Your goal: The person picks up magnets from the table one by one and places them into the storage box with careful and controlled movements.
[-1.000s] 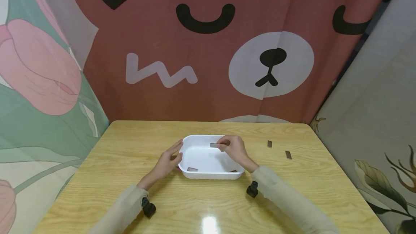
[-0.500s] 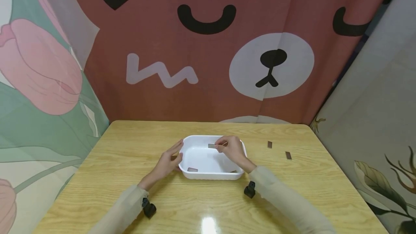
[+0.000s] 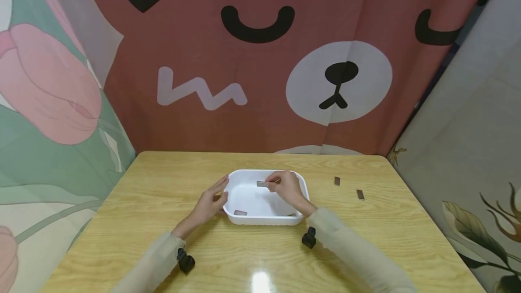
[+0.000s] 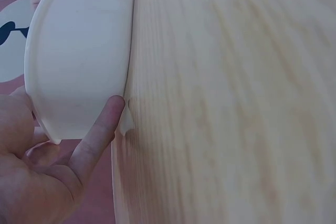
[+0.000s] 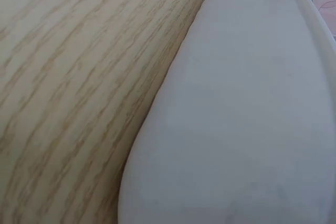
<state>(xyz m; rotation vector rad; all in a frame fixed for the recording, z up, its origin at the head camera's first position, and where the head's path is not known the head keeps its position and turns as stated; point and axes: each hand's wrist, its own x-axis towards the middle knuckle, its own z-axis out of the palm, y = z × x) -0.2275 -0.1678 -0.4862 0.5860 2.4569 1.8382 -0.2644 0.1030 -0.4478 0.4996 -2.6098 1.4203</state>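
My left hand (image 3: 207, 202) holds the left end of a white plastic basin (image 3: 268, 221), with one finger low on its outer wall (image 4: 79, 61) in the left wrist view. Over the basin's far half, my right hand (image 3: 288, 188) pinches a small flat grey-brown rectangular piece (image 3: 261, 184) by its right end. A similar piece (image 3: 240, 213) lies inside at the near left. Part of another piece (image 3: 291, 215) shows at the near right, mostly hidden by the basin wall. Only the basin's outside (image 5: 236, 103) and wooden tabletop appear in the right wrist view.
Two more small brown rectangular pieces, one farther back (image 3: 337, 181) and one nearer (image 3: 360, 195), lie on the wooden table (image 3: 228, 257) right of the basin. A bear-patterned curtain (image 3: 195, 130) hangs behind the table's far edge.
My right hand has shifted left and slightly nearer over the basin, carrying the pinched piece. My left hand and the basin stay in place.
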